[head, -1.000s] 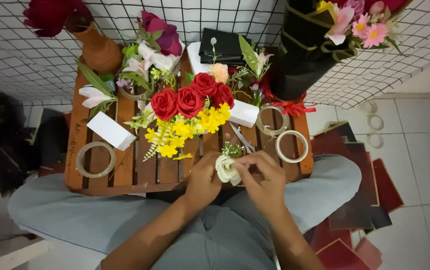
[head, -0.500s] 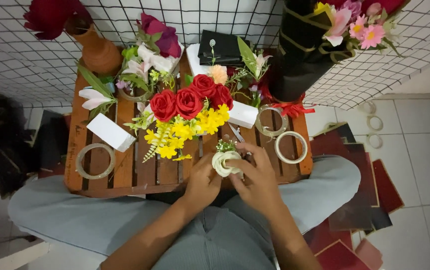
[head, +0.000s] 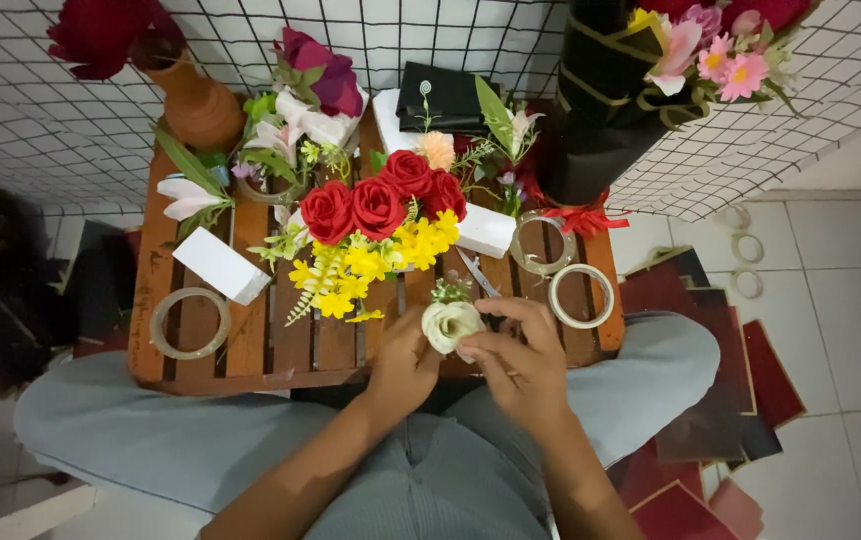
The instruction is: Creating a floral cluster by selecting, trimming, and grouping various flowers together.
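**Cream rose turned between both hands at the near edge of the table**

The small cream-white artificial rose [head: 450,324] sits between the two hands, just over the near edge of the slatted wooden table [head: 251,350]. The left hand [head: 403,362] has its fingers closed on the rose from the left and underneath; the right hand [head: 516,362] curls over it from the right, fingertips pinched against the bloom's side.

Compared with a second ago, the rose has come round to face upward more fully, and the right hand has shifted a little nearer to the body, so the petals now show as a tidy spiral. That suggests the bloom is being shaped or wrapped, with the work on this one flower well along.

Just beyond the hands lies a pair of metal scissors [head: 475,272], and beyond that a cluster of red fabric roses [head: 381,200] with yellow filler flowers [head: 371,265]. Two clear tape rolls [head: 581,295] rest to the right, another clear tape roll [head: 191,322] at the left, beside a white foam block [head: 221,265].
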